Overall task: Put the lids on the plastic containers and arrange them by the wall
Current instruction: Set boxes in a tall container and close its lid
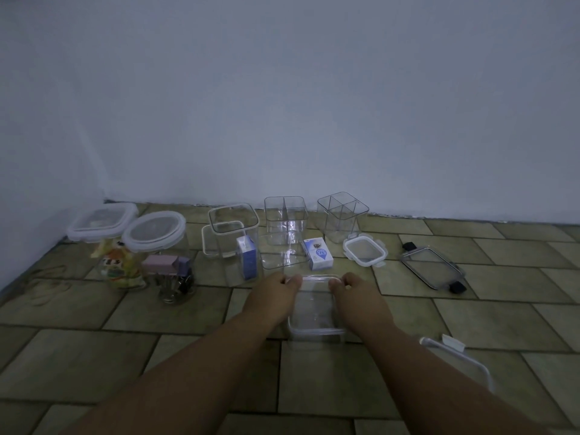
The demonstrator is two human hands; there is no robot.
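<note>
clear container (pixel 315 312) on floor (pixel 157 356) between both hands, well short of wall (pixel 314 120); left hand (pixel 274 295) and right hand (pixel 356 295) equally near, fingers (pixel 291 282) curled over its far corners; wall lies straight ahead

The floor (pixel 188 356) is olive-brown stone tile. On it, close to the wall, stands a tall clear square plastic container (pixel 233 227) with no lid. A blue-and-white carton (pixel 248 259) is at its front (inside or just before it, I cannot tell).

Left of the tall container is a round-lidded clear jar of clips (pixel 157 243), and further left a square-lidded clear jar of colourful packets (pixel 103 230).

To its right are:
- a flat clear plastic lid (pixel 284 252)
- a small blue-and-white box (pixel 320 254)
- a clear divided container (pixel 285 218)
- a second clear divided container (pixel 342 215)
- a small white-rimmed square lid (pixel 365 251)
- furthest right, a grey-rimmed rectangular lid with black clips (pixel 431 268)

In front of it to the right sits a low clear square plastic container (pixel 315 309).
</note>
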